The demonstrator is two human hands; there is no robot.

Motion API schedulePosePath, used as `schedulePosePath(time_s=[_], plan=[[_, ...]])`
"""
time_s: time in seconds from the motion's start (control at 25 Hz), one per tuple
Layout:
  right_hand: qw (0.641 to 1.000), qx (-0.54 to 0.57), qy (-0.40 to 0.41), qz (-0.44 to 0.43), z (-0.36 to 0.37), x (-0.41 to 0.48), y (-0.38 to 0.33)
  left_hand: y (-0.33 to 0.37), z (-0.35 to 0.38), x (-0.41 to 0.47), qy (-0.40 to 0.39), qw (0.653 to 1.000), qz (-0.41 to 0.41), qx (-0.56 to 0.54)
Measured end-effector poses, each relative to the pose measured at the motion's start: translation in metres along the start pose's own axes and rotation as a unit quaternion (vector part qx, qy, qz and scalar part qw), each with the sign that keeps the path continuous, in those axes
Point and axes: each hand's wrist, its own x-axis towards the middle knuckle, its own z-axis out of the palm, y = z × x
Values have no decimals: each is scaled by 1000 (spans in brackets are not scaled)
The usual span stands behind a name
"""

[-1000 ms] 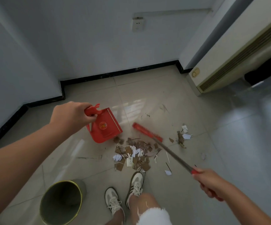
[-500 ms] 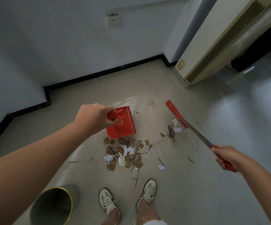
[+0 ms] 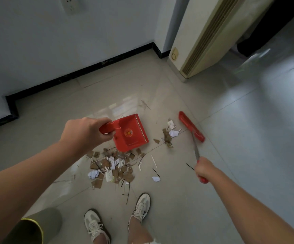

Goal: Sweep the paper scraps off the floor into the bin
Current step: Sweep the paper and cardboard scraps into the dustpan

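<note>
- The paper scraps lie in two groups on the tiled floor [image 3: 222, 155]: the main pile [image 3: 111, 166] just ahead of the shoes [image 3: 139, 206], and a smaller cluster [image 3: 169, 134] beside the brush head.
- They look light, thin and loose, likely to scatter or slide flat under bristles; best gathered by sweeping, not picking.
- The brush [image 3: 191, 126] is held at its red grip by the right hand [image 3: 203, 169], fingers closed round it.
- The left hand [image 3: 87, 132] has fingers wrapped round the dustpan [image 3: 130, 133] handle; the pan looks rigid and light.
- The bin [image 3: 35, 228] stands near the left foot.
</note>
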Motion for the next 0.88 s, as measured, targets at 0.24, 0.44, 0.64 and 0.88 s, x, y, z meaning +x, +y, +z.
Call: schedulePosePath(time_s=[0.24,0.44,0.64,0.88], plan=[[996,-37,-73,-45,61,-84,20,1,-23,0,37,999,-14,-11],[983,-92,-145,-67,116,-169,1,-30,-64,-21,47,999,8,8],[978,-51,-195,-52,179,-239,-23,-62,-90,-63,65,998,-12,1],[990,91,-99,-38,125,-266,41,-79,-104,-91,73,996,-31,-28]])
